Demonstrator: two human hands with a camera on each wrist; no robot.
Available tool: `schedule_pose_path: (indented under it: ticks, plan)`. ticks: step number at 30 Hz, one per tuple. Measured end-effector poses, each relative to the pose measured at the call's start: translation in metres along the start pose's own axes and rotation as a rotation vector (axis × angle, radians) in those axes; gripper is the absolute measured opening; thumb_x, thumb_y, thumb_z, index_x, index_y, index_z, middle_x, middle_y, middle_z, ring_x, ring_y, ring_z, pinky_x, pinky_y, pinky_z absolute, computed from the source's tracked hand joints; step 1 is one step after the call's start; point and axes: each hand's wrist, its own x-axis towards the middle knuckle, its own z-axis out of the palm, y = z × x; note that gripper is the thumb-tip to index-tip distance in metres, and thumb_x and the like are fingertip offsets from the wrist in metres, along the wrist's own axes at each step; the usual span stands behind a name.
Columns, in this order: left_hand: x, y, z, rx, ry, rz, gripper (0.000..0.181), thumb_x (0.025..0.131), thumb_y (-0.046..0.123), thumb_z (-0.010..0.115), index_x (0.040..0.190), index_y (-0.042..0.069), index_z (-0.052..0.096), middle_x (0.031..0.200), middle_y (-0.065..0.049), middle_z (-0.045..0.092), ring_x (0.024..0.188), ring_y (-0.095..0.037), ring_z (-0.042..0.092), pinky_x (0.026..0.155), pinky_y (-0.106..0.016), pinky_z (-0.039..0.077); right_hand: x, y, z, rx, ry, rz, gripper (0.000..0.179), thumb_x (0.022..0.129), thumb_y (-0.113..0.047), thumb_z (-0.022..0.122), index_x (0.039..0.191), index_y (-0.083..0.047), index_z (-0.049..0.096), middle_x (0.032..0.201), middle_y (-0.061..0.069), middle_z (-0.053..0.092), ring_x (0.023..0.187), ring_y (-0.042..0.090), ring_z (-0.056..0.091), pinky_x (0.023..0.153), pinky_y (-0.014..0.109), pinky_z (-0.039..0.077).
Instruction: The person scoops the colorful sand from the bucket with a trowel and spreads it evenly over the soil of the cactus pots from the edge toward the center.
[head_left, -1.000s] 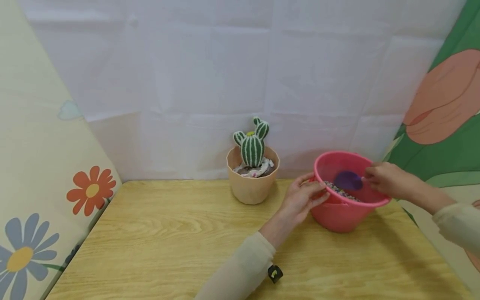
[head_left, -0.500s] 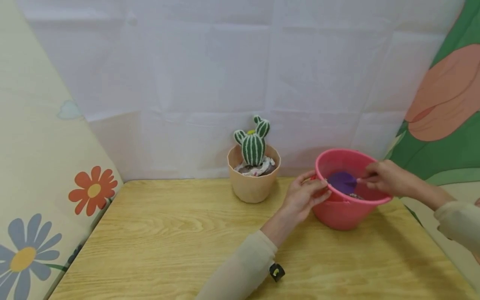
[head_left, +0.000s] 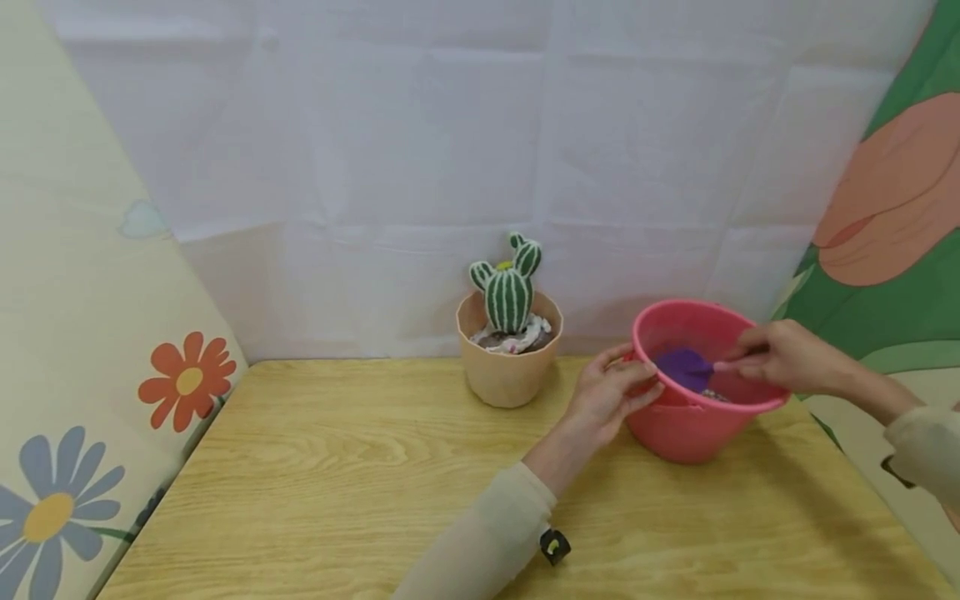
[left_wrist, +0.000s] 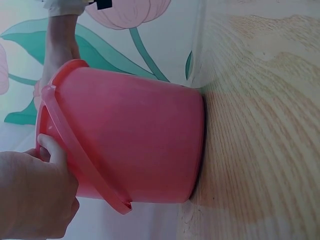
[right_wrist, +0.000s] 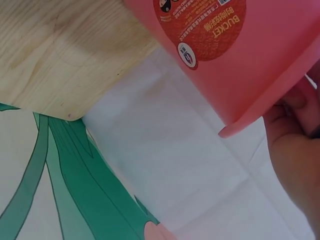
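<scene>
A pink bucket (head_left: 675, 433) stands on the right of the table in the head view. My left hand (head_left: 606, 395) grips its near-left rim, the thumb over the edge; the left wrist view shows this hand (left_wrist: 37, 192) beside the bucket's pink carrying handle (left_wrist: 82, 155). Above the bucket's right side, my right hand (head_left: 798, 358) holds a small toy shovel by its pink handle. The shovel's purple blade (head_left: 682, 368) is down inside the bucket. Small multicoloured grains (head_left: 716, 396) show beside the blade, mostly hidden by the near rim. In the right wrist view, my right hand (right_wrist: 295, 160) is partly behind the rim.
Left of the bucket, a peach flowerpot (head_left: 504, 379) holds a knitted green-and-white cactus (head_left: 508, 302) near the table's back edge. The wooden table (head_left: 337, 483) meets a white cloth backdrop (head_left: 390, 167). Flower-printed panels (head_left: 67, 275) flank both sides.
The purple blade has moved left and lower within the bucket, and more of the shovel's pink handle now shows. Fewer grains are visible. My left hand keeps its grip on the rim.
</scene>
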Motion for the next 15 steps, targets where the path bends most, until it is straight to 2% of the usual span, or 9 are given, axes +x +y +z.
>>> schedule_pose_path:
  ticks: [3,7,15]
  plan:
    - [0.001,-0.001,0.000,-0.006,0.005,0.000,0.045,0.086,-0.014,0.070,0.128,-0.003,0.059,0.097,-0.015,0.068,0.084,-0.023,0.070,0.084,-0.043,0.060,-0.004,-0.002,-0.004,0.049,-0.027,0.069,0.015,0.089,-0.001,0.077,0.098,-0.013,0.079,0.090,-0.002,0.073,0.065,0.007,0.061,0.051,0.027,0.052]
    - [0.001,-0.001,0.000,-0.004,0.007,-0.006,0.047,0.087,-0.013,0.071,0.130,-0.003,0.059,0.105,-0.020,0.068,0.085,-0.023,0.070,0.084,-0.043,0.060,-0.008,-0.005,-0.009,0.097,-0.059,0.122,0.014,0.093,-0.007,0.075,0.101,-0.017,0.080,0.094,-0.002,0.073,0.062,0.011,0.060,0.050,0.029,0.053]
    - [0.000,-0.003,0.002,-0.007,0.045,0.020,0.043,0.085,-0.012,0.073,0.125,-0.001,0.062,0.117,-0.029,0.064,0.087,-0.025,0.071,0.084,-0.042,0.060,-0.011,-0.009,-0.018,0.175,-0.133,0.169,0.012,0.097,-0.016,0.071,0.105,-0.019,0.080,0.088,0.003,0.072,0.057,0.012,0.057,0.051,0.029,0.052]
